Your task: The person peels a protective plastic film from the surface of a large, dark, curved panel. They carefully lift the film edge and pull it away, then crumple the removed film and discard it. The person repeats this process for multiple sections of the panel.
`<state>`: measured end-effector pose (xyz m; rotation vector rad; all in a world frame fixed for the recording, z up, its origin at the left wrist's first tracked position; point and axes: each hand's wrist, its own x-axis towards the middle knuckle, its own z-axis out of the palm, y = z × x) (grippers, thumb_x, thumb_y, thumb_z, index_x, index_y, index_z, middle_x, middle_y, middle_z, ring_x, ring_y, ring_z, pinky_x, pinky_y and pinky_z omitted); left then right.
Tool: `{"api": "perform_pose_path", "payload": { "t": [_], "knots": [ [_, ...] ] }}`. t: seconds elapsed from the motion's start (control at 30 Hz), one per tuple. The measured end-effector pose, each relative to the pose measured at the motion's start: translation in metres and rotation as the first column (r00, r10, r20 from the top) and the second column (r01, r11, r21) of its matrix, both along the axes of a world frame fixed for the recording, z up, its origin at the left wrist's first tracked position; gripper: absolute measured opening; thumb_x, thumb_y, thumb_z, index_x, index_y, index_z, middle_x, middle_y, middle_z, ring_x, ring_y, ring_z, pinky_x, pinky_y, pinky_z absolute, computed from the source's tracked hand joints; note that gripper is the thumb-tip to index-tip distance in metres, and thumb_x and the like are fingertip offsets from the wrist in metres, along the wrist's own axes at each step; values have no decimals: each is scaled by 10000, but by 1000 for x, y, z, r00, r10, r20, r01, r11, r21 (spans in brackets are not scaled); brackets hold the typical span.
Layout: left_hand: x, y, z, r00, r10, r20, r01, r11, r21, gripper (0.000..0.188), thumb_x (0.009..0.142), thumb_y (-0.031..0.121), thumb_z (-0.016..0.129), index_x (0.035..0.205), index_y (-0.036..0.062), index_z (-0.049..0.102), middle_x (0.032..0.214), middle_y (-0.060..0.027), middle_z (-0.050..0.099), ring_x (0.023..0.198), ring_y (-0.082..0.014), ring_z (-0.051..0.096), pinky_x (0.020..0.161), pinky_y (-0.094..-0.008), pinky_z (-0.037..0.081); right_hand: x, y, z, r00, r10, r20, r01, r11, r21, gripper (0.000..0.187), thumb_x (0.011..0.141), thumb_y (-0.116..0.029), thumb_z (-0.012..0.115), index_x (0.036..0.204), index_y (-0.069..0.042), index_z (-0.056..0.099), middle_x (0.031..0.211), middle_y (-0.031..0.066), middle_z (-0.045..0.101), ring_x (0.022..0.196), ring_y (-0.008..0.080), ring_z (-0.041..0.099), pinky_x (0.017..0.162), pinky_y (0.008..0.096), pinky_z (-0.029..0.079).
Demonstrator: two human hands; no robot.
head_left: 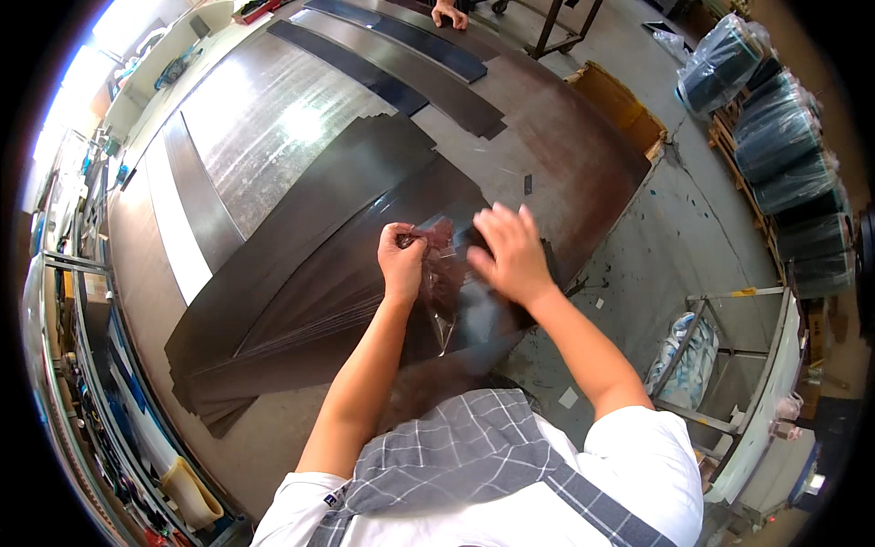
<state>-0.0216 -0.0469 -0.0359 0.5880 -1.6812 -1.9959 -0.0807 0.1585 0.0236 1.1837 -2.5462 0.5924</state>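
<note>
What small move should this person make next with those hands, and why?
Perhaps lay the right hand flat on the dark sheets to steady them: it looks open, though blurred, and seems free to help, while the left hand grips a crumpled see-through film over those sheets.

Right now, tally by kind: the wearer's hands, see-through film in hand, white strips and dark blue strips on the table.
Wearer's hands: 2 (left hand, right hand)
See-through film: 1
White strip: 1
Dark blue strips: 2 (nearer strip, farther strip)
Total: 6
</note>
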Motion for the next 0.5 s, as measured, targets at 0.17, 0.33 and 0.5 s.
{"api": "perform_pose_path", "payload": {
  "t": [0.17, 0.33, 0.5],
  "knots": [
    [-5, 1, 0, 997, -10, 81, 18, 996, -88, 188, 807, -46, 655, 963, 25, 579, 868, -16, 604, 799, -108, 568, 731, -256, 475, 18, 7, -38, 979, 13, 205, -76, 951, 299, 990, 810, -589, 698, 1538, -54, 291, 1621, 179, 236, 1521, 317, 177, 1216, 538, 155],
    [4, -21, 3, 991, 73, 108, -4, 847, -532, 152, 703, -48, 621, 753, 35, 503, 702, -39, 484, 687, -146, 480, 642, -290, 426, 12, -14, -55, 984, 54, 169, -111, 931, 348, 1040, 814, -730, 580, 1538, -34, 312, 1622, 210, 231, 1524, 325, 180, 1218, 542, 143],
    [76, -85, 58, 892, 450, 49, -319, 700, -639, 142, 690, -62, 621, 730, 28, 519, 711, -37, 498, 681, -160, 485, 625, -325, 439, 11, -12, -59, 977, 69, 201, -134, 934, 330, 1038, 860, -754, 485, 1563, -30, 239, 1641, 210, 172, 1537, 334, 127, 1225, 539, 94]
  ]
}}
